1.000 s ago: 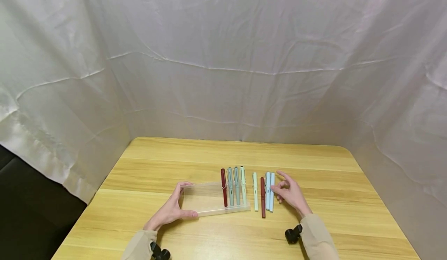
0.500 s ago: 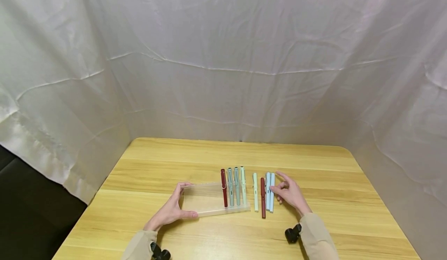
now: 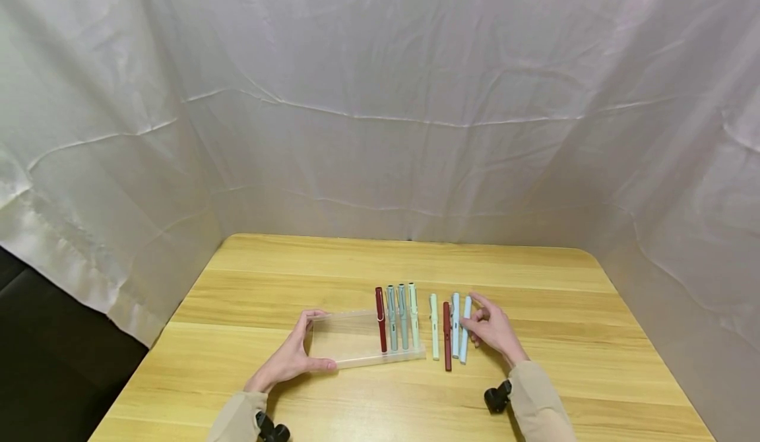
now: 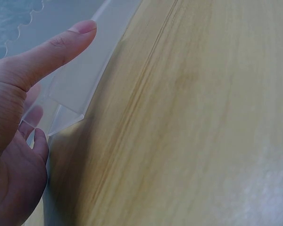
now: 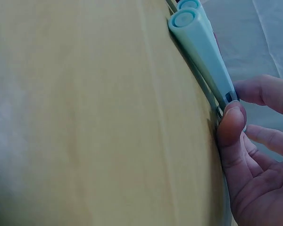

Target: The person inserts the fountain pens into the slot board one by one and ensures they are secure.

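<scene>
My left hand [image 3: 291,356] grips the left end of a clear plastic pen rack [image 3: 344,336], thumb on the near edge and fingers at the far side. In the left wrist view the thumb lies along the rack's clear wall [image 4: 80,80]. A dark red pen [image 3: 380,320], two grey-green pens [image 3: 403,316] and a pale green pen [image 3: 413,316] stand side by side at its right end. My right hand [image 3: 495,330] pinches the rightmost light blue pen [image 3: 466,336] between thumb and forefinger. The right wrist view shows that pen's round end [image 5: 185,20] pointing away from the thumb.
Right of the rack lie a pale green pen [image 3: 435,326], a dark red pen [image 3: 447,336] and another light blue pen [image 3: 455,323], roughly parallel. They rest on a wooden table [image 3: 380,402]. Pale curtains [image 3: 380,132] hang behind and at both sides.
The rightmost light blue pen has tilted, its far end moving right, and a gap has opened between it and its neighbour. The left hand and rack have stayed put.
</scene>
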`<act>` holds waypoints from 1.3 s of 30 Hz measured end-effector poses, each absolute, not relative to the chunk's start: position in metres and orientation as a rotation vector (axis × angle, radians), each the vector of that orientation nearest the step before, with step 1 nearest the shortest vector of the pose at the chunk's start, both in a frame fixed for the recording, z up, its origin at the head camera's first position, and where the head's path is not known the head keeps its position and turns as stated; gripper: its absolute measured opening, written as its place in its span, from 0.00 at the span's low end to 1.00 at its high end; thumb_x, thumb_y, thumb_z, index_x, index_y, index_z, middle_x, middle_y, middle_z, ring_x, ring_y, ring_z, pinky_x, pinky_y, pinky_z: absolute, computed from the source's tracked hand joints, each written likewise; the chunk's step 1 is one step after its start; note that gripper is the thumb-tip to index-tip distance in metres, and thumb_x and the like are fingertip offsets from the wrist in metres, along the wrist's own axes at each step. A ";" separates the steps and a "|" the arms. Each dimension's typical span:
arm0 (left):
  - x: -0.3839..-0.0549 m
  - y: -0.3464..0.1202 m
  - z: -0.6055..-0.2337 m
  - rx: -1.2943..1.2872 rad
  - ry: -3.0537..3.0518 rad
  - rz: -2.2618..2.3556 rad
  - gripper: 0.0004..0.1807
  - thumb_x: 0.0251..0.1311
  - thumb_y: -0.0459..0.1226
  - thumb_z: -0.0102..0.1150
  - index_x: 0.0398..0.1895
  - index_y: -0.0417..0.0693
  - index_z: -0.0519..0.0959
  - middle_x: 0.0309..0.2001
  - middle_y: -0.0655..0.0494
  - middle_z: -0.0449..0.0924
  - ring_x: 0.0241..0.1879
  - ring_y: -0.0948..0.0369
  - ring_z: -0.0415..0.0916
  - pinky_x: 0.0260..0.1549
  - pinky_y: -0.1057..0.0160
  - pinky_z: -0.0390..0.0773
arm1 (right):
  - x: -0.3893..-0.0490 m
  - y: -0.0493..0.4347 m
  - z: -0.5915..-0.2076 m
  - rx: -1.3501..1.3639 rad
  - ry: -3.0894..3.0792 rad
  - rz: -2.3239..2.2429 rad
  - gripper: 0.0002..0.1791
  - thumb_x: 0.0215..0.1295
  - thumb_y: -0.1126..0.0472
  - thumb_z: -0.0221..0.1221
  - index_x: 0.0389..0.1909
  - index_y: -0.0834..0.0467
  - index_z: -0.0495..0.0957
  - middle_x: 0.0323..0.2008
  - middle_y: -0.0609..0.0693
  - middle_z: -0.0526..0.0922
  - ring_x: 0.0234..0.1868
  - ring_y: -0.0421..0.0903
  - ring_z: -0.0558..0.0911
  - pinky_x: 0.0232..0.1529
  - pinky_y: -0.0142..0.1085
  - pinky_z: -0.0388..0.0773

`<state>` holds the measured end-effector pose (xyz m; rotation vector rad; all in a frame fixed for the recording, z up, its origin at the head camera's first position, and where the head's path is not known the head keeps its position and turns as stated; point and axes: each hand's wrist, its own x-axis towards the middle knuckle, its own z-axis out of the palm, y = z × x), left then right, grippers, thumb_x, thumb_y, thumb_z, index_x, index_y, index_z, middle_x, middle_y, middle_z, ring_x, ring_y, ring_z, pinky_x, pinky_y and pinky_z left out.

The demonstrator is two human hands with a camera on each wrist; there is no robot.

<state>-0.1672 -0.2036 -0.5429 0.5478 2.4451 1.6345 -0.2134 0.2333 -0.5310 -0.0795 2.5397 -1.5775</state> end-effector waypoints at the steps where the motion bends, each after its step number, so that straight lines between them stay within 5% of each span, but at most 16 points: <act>1: -0.167 -0.204 -0.543 0.548 2.446 1.635 0.52 0.45 0.40 0.81 0.70 0.43 0.56 0.73 0.37 0.57 0.77 0.34 0.48 0.75 0.30 0.43 | -0.213 0.233 -0.531 -0.077 2.541 -1.571 0.41 0.65 0.66 0.64 0.75 0.67 0.56 0.27 0.56 0.80 0.18 0.40 0.76 0.20 0.34 0.81; 19: -0.167 -0.204 -0.545 0.556 2.461 1.635 0.52 0.44 0.40 0.81 0.69 0.44 0.57 0.72 0.38 0.58 0.76 0.35 0.49 0.75 0.29 0.43 | -0.216 0.230 -0.532 0.022 2.637 -1.455 0.36 0.58 0.68 0.62 0.69 0.67 0.64 0.28 0.52 0.78 0.20 0.44 0.78 0.20 0.34 0.82; 39: -0.166 -0.203 -0.544 0.540 2.467 1.633 0.53 0.42 0.41 0.82 0.69 0.45 0.57 0.72 0.38 0.58 0.77 0.36 0.50 0.76 0.32 0.45 | -0.209 0.232 -0.527 0.025 2.499 -1.652 0.35 0.62 0.69 0.62 0.70 0.62 0.60 0.33 0.59 0.85 0.21 0.42 0.77 0.20 0.33 0.80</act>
